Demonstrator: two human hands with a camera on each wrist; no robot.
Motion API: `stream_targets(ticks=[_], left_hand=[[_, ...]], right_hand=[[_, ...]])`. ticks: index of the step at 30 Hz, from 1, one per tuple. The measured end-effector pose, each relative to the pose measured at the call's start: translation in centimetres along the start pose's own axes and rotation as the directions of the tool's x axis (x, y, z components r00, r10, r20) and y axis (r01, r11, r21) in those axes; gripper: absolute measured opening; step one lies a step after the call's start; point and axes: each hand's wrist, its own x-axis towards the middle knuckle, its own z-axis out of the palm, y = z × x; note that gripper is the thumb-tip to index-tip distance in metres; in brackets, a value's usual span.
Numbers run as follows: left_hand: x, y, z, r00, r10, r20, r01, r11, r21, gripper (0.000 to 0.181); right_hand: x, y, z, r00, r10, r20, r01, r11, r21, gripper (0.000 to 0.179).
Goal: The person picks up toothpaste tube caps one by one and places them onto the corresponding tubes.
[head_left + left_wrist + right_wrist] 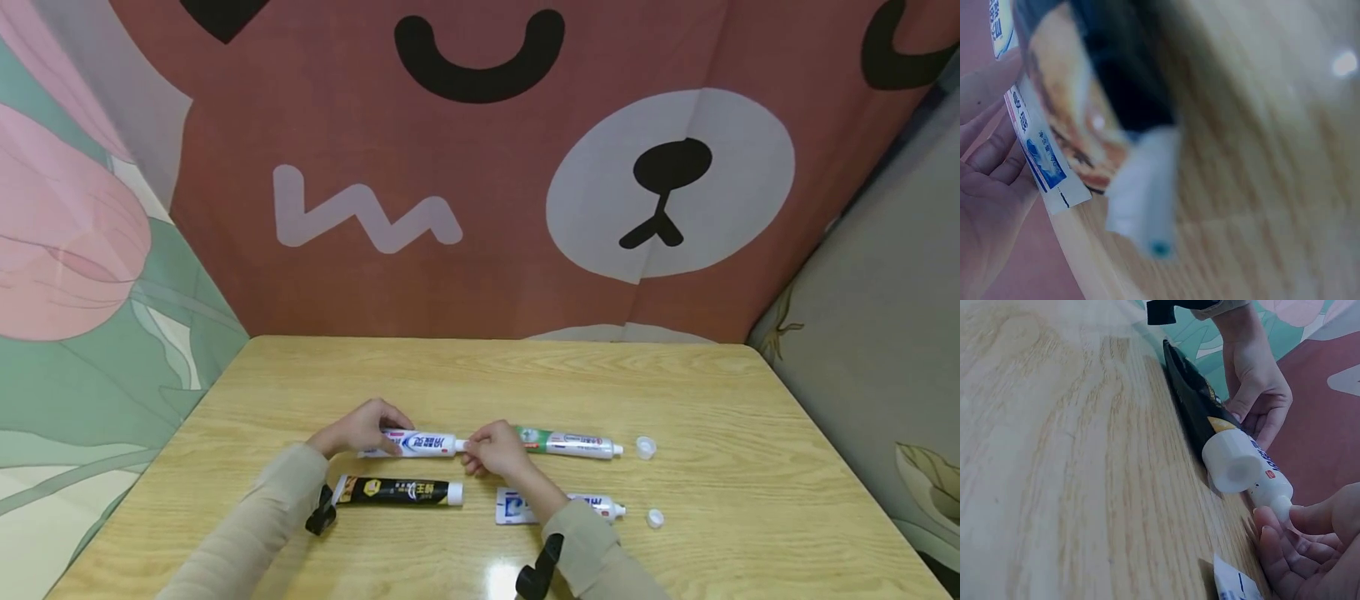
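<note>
A white and blue toothpaste tube (427,443) lies along the table, gripped near its flat end by my left hand (371,427), thumb on the near side. At the tube's other end, my right hand (497,450) pinches the white cap (1282,506) between thumb and fingers. Nearer to me is a black toothpaste tube (401,492) with its white cap on; it covers part of the held tube in the left wrist view. Just right of my right hand lies a green and white toothpaste tube (577,444), its nozzle bare.
Another white and blue toothpaste tube (517,507), uncapped, lies partly under my right forearm. Two loose white caps, a larger one (646,447) and a smaller one (656,518), sit to the right of the uncapped tubes. Fabric with printed figures hangs behind the wooden table (750,400).
</note>
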Motion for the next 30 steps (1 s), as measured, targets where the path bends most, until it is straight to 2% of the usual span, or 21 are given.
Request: stream_targets(ticks=[8, 15, 20, 22, 27, 30], left_hand=[[-0.2, 0.2, -0.1, 0.999, 0.042, -0.016, -0.041, 0.997, 0.059, 0.03], [-0.8, 0.4, 0.2, 0.994, 0.084, -0.074, -0.081, 0.996, 0.047, 0.026], [-1.6, 1.4, 0.7, 0.974, 0.115, -0.196, -0.108, 0.993, 0.046, 0.029], [-2.0, 1.8, 0.8, 0.964, 0.119, -0.239, -0.119, 0.993, 0.017, 0.03], [-2.7, 2.8, 1.5, 0.949, 0.106, -0.297, -0.135, 0.988, -0.08, 0.032], [-3.1, 3.6, 2.0, 0.936, 0.117, -0.332, -0.16, 0.981, -0.105, 0.03]], right_hand=[[0.1, 0.1, 0.0, 0.999, 0.023, -0.036, -0.024, 0.999, -0.03, 0.012], [-0.5, -0.3, -0.6, 0.998, -0.036, -0.043, 0.033, 0.996, -0.077, 0.024], [-1.7, -1.0, -1.5, 0.99, -0.13, -0.06, 0.117, 0.977, -0.176, 0.029], [-2.2, -1.3, -1.9, 0.986, -0.16, -0.051, 0.147, 0.969, -0.199, 0.03], [-3.4, -1.9, -3.0, 0.977, -0.212, -0.01, 0.206, 0.96, -0.189, 0.032], [-4.2, -2.3, -3.5, 0.971, -0.238, 0.007, 0.235, 0.955, -0.181, 0.033]])
